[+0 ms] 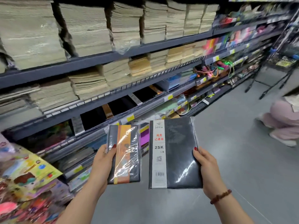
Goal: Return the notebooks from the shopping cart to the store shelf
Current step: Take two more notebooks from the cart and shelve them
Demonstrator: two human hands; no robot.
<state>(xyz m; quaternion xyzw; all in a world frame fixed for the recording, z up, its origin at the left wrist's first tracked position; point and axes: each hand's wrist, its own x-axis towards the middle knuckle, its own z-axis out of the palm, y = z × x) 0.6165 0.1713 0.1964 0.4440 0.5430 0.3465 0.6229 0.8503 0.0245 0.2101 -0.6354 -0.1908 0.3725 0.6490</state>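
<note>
From the head view, your left hand (101,160) grips the small notebook (124,153) with the orange band by its left edge, thumb curled over the cover. Your right hand (206,168) pinches the larger black notebook (179,152) at its right edge. Both are held upright side by side, apart, in front of the store shelf (103,102) stacked with paper pads.

Of my left hand (103,160) only the thumb showed; the other fingers were hidden behind the orange-banded notebook (123,154). My right hand (208,172) was hidden the same way behind the black notebook (178,152), whose fine label print was too small to read. At three o'clock the frame's edge cut off a crouching person (284,120). At eleven o'clock the paper stacks (87,29) were blurred.
</note>
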